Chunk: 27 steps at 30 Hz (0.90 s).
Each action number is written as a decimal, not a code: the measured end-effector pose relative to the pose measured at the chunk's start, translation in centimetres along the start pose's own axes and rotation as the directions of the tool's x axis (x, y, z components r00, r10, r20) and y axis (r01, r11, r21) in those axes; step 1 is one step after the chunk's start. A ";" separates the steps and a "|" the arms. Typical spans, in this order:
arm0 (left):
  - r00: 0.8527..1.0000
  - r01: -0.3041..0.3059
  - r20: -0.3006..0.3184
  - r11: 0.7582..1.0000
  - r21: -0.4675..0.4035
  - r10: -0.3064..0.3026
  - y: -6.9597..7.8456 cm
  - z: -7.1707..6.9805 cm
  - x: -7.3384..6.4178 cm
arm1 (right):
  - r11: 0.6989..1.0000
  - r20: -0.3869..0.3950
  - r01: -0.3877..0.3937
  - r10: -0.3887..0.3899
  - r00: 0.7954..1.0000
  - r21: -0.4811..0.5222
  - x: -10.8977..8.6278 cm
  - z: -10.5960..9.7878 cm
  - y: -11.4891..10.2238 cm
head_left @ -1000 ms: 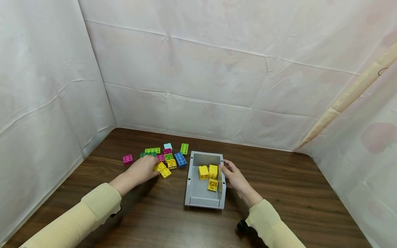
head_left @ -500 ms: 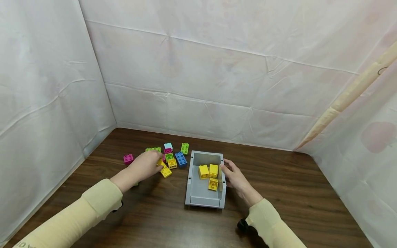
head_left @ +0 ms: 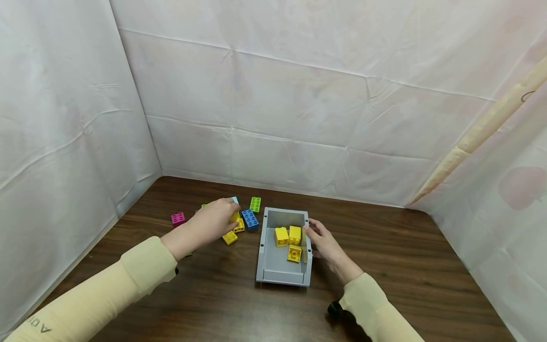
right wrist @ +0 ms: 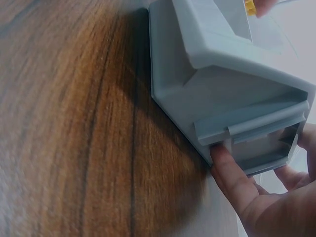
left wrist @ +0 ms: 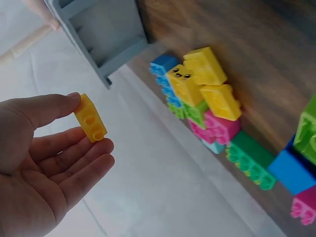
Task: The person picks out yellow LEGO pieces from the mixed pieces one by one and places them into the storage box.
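Observation:
My left hand [head_left: 213, 219] pinches a yellow toy building brick [left wrist: 90, 118] between thumb and fingertips, above the loose bricks left of the bin. Just below it, a yellow brick [head_left: 230, 237] lies on the table, and a yellow brick with a printed face [left wrist: 182, 85] shows in the left wrist view. My right hand [head_left: 328, 247] holds the right side of a grey plastic bin [head_left: 273, 267], thumb at the rim and fingers against the outer wall. Inside the bin are three yellow bricks [head_left: 281, 236].
Around the left hand lie a blue brick [head_left: 249, 219], a lime green brick [head_left: 255, 204] and a magenta brick [head_left: 177, 218]. A dark green brick [left wrist: 250, 160] shows in the left wrist view. White cloth [head_left: 273, 118] hangs behind the brown wooden table [head_left: 406, 266].
My left hand has lifted a yellow brick from the pile and moved right and slightly away from me with it. The right hand and the bin have stayed in place.

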<state>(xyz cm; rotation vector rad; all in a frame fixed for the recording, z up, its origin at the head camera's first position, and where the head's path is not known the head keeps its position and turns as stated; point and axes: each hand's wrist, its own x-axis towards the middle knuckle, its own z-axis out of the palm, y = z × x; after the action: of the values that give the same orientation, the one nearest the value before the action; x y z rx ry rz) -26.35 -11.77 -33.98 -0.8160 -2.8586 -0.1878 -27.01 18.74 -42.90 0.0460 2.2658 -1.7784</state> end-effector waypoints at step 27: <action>0.965 -0.243 0.090 0.969 -0.038 0.245 5.8 -2.2 2.7 | 1.000 0.008 -0.012 0.012 1.000 -0.011 -0.1 -0.1 -0.2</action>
<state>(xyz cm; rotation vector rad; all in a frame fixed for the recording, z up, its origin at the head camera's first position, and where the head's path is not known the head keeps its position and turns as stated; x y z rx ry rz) -25.24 -5.86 -30.88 -1.2030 -2.8118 -0.1598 -27.01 18.81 -42.66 0.0502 2.2643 -1.7573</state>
